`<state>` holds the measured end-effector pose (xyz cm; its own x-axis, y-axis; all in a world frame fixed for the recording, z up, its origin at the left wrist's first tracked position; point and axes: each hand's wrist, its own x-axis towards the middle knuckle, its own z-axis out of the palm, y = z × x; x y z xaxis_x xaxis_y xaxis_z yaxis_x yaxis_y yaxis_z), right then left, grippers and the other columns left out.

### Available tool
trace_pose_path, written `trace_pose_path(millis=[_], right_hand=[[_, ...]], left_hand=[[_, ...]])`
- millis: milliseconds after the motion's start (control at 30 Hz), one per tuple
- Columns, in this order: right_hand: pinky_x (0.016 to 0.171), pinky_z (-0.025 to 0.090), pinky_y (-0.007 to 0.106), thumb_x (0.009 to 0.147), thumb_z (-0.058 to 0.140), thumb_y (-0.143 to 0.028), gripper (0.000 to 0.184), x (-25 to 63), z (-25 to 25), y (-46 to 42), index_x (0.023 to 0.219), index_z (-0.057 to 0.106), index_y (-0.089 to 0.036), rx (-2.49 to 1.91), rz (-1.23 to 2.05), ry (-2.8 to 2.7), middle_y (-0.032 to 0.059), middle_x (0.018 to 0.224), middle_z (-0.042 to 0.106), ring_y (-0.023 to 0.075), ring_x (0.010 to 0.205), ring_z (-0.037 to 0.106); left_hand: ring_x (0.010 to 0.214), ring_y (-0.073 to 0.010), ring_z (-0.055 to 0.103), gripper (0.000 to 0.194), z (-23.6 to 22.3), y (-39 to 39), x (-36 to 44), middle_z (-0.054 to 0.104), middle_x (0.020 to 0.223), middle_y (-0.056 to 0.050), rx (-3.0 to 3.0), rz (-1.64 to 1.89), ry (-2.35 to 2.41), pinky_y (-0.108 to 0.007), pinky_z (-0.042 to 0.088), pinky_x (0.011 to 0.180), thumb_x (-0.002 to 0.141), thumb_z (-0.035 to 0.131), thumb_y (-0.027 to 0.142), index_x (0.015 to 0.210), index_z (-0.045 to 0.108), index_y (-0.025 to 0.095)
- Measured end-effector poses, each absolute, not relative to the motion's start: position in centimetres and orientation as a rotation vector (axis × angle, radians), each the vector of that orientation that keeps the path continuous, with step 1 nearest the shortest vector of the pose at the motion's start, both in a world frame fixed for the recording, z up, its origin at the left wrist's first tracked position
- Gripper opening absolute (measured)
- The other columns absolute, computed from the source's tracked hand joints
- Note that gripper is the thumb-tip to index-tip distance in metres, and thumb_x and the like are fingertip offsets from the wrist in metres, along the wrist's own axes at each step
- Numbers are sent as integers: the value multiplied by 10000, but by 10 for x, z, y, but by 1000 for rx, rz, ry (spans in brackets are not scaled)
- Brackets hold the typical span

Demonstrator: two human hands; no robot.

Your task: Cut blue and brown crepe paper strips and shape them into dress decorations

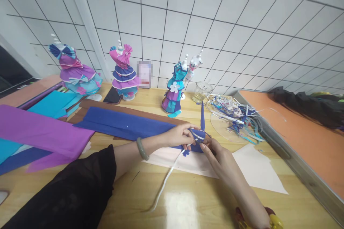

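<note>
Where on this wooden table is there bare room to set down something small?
Bare table shows on the near side, between the white strip and the right forearm, in front of the pale paper. A smaller patch lies between the pink-topped dress and the teal dress, beyond the brown paper. Coloured sheets crowd the left; ribbon scraps crowd the right.

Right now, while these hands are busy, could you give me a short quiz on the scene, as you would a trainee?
1. Fill in: the small piece between the left hand and the right hand is mostly ____, with a white band.
2. True or false: a white strip trails from near the left hand toward the person.
3. Which lies just right of the glass in the picture? (a) purple sheet, (b) tangle of strips, (c) phone.

Key: 1 blue; 2 true; 3 b.
</note>
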<state>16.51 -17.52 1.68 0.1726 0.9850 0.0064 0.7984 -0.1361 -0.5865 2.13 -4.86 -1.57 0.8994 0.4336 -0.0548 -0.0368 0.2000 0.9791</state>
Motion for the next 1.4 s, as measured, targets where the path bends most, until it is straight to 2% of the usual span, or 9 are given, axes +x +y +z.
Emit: trace_pose_path(millis=[300, 400, 600, 800, 967, 1200, 1267, 1333, 1400], right_hand=[[650, 431, 304, 862, 347, -497, 311, 161, 12, -172, 913, 496, -228, -1956, 578, -1693, 62, 810, 651, 218, 708, 611], [637, 426, 296, 857, 360, -491, 304, 159, 10, -171, 915, 495, -225, -1954, 591, -1714, 59, 806, 654, 213, 698, 611], [652, 420, 305, 857, 372, -486, 309, 159, 9, -172, 955, 488, -218, -1950, 637, -1745, 61, 826, 645, 221, 737, 600], [617, 421, 271, 840, 423, -464, 286, 170, 16, -175, 920, 521, -207, -1900, 692, -1733, 37, 816, 636, 184, 716, 577], [602, 442, 262, 739, 572, -494, 349, 181, 21, -179, 902, 528, -188, -1812, 694, -1659, 37, 790, 622, 182, 714, 570], [789, 465, 333, 722, 588, -515, 501, 193, 23, -170, 1112, 570, -202, -1792, 571, -1308, 98, 1149, 594, 254, 1027, 547], [736, 481, 318, 732, 568, -526, 452, 190, 25, -166, 1035, 619, -194, -1769, 601, -1339, 88, 1069, 634, 253, 982, 570], [594, 477, 278, 754, 528, -536, 410, 187, 29, -166, 904, 655, -176, -1792, 631, -1344, 71, 878, 673, 227, 807, 611], [456, 409, 243, 768, 498, -539, 413, 188, 32, -167, 810, 660, -161, -1865, 637, -1335, 46, 682, 648, 183, 612, 585]], left_hand=[[492, -59, 574, 555, -15, -42, 21, 591, 1045, -103, 1279, 377, 417, -197, 481, 470, 756, 580, 261, 1266, 366, 217], [438, -55, 548, 574, -16, -41, 22, 623, 979, -107, 1277, 416, 474, -183, 451, 428, 765, 581, 327, 1277, 355, 200], [413, -56, 516, 666, -18, -38, 23, 642, 811, -64, 1300, 499, 543, -171, 405, 393, 683, 672, 278, 1268, 379, 155], [426, -55, 506, 665, -7, -34, 19, 650, 790, -64, 1312, 560, 569, -155, 356, 373, 688, 653, 232, 1281, 365, 147], [486, -62, 506, 684, 3, -34, 15, 652, 784, -71, 1288, 573, 546, -154, 346, 399, 691, 636, 191, 1298, 326, 126], [495, -61, 500, 759, 13, -41, 9, 656, 784, -73, 1366, 462, 334, -172, 345, 436, 710, 621, 178, 1360, 229, 166], [494, -59, 492, 760, 12, -43, 10, 659, 777, -69, 1397, 430, 311, -174, 353, 442, 713, 622, 179, 1363, 228, 173], [514, -64, 497, 758, 9, -42, 10, 664, 785, -73, 1421, 428, 315, -172, 367, 445, 715, 628, 193, 1362, 234, 174], [583, -90, 540, 771, 4, -40, 11, 666, 847, -96, 1428, 454, 345, -173, 391, 450, 710, 642, 223, 1363, 234, 178]])
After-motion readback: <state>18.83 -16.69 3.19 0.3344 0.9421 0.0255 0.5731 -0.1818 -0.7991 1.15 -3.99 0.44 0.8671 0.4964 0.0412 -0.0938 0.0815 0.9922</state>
